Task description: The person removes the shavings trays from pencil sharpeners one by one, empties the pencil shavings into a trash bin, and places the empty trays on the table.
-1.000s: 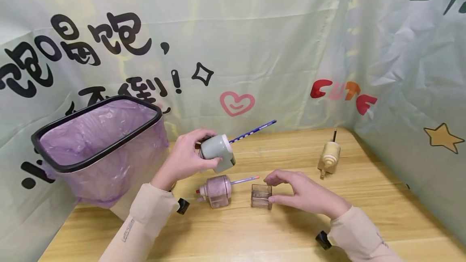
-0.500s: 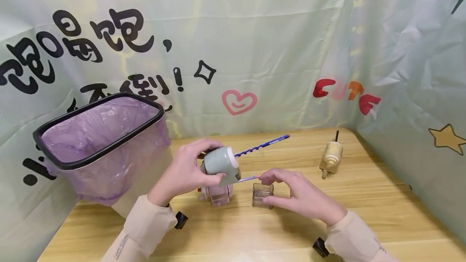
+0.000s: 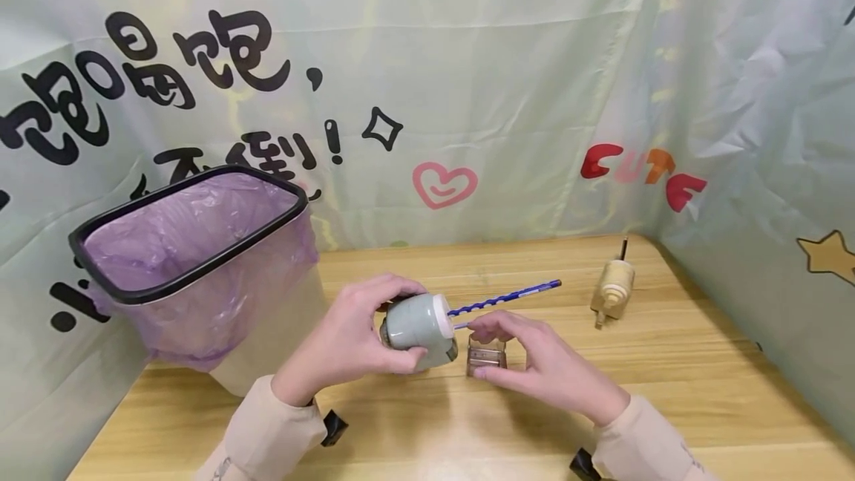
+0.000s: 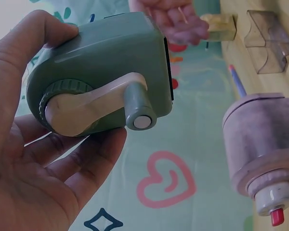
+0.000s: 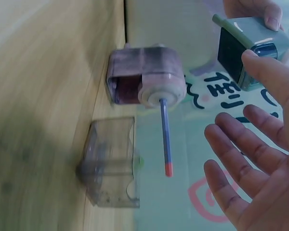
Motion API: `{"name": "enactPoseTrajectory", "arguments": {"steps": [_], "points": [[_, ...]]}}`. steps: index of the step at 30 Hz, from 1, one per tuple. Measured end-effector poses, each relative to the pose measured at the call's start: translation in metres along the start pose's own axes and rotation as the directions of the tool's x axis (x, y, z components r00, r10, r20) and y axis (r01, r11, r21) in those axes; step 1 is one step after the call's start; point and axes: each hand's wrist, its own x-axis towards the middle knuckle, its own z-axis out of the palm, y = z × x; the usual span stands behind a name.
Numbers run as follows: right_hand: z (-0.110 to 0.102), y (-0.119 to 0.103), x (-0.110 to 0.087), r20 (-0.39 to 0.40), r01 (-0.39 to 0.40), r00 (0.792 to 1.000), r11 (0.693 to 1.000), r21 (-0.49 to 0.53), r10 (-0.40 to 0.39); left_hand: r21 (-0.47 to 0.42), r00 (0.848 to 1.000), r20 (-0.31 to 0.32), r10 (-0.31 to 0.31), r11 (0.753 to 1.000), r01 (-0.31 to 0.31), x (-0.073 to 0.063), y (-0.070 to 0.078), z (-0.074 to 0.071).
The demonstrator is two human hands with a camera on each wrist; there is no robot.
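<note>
My left hand (image 3: 361,332) grips a grey-green crank pencil sharpener (image 3: 417,325) above the table. A blue pencil (image 3: 508,297) sticks out of its front, and its crank handle (image 4: 98,101) faces the left wrist camera. My right hand (image 3: 534,358) hovers at a clear shavings drawer (image 3: 487,358), fingers spread and slightly bent, holding nothing. The right wrist view shows that drawer (image 5: 111,163) standing on the table, apart from the fingers. Beside it is a pink-purple crank sharpener (image 5: 149,67) with a thin pencil (image 5: 166,139) in it, mostly hidden in the head view.
A bin (image 3: 310,203) with a black rim and purple liner stands at the left. At the back right of the wooden table (image 3: 681,362) lies a cream crank sharpener (image 3: 614,289) with a dark pencil. Printed cloth (image 3: 521,95) hangs behind and at the sides.
My left hand has come down and to the right with the grey-green sharpener, now covering most of the pink-purple one in the head view. The right hand has shifted slightly over the clear drawer.
</note>
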Motion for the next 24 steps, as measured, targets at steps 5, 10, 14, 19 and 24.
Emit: {"name": "enactPoseTrajectory", "arguments": {"steps": [5,10,14,19,24], "points": [[0.002,-0.006,0.001,-0.012,-0.007,1.0,1.0,0.018,0.007,0.002,1.0,0.003,0.026,1.0,-0.026,-0.004,0.004,0.004],[0.003,-0.012,0.002,0.01,-0.045,0.999,0.997,0.067,0.044,0.009,0.999,0.008,0.04,0.999,-0.04,-0.01,0.006,0.008],[0.006,-0.016,0.003,0.054,-0.061,0.997,0.989,0.134,0.054,0.013,0.998,0.013,0.055,0.998,-0.055,-0.014,0.007,0.011],[0.01,-0.021,0.001,0.092,-0.091,0.993,0.978,0.188,0.074,0.009,0.998,0.031,0.063,0.998,-0.064,-0.018,0.008,0.014],[0.014,-0.022,0.0,0.099,-0.085,0.993,0.972,0.219,0.065,-0.011,0.996,0.053,0.072,0.997,-0.071,-0.019,0.007,0.019]]}}
